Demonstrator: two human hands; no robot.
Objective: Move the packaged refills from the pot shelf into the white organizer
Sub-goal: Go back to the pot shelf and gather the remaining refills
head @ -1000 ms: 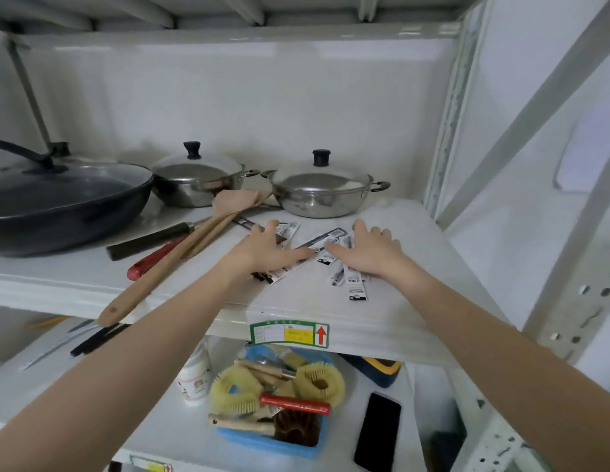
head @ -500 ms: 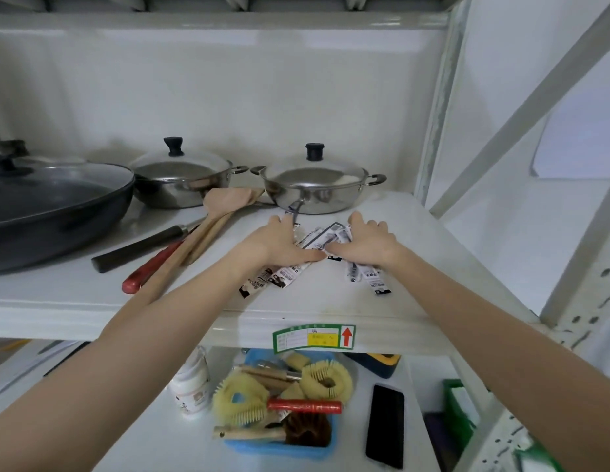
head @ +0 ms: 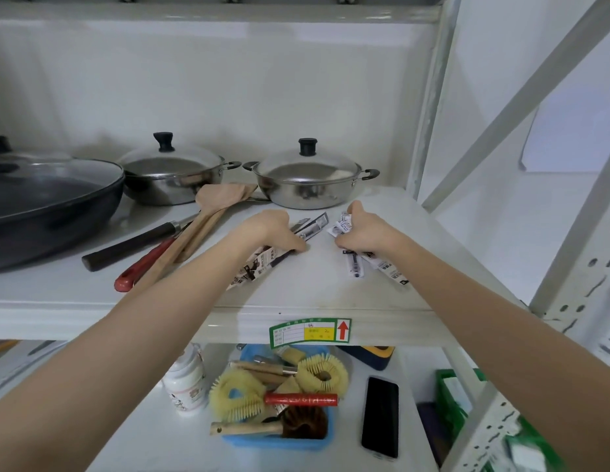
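Observation:
Several long, narrow packaged refills lie on the white pot shelf (head: 317, 287) in front of the steel pots. My left hand (head: 272, 231) is curled over one bunch of refill packets (head: 259, 265), which stick out below and above its fingers. My right hand (head: 364, 233) is closed around a second bunch of refill packets (head: 344, 224); more of them trail out toward the shelf's right edge (head: 390, 269). The white organizer is not in view.
Two lidded steel pots (head: 307, 180) (head: 170, 175) and a dark lidded pan (head: 48, 195) stand at the back. Wooden spatulas (head: 208, 216), a dark-handled knife (head: 133, 241) and a red-handled tool (head: 143, 265) lie left of my hands. Below: a blue brush basket (head: 272, 441), a bottle (head: 186, 383), a phone (head: 380, 415).
Both hands went from lying flat on the packets to curling shut around them, drawing the packets into two bunches. The view has shifted a little closer.

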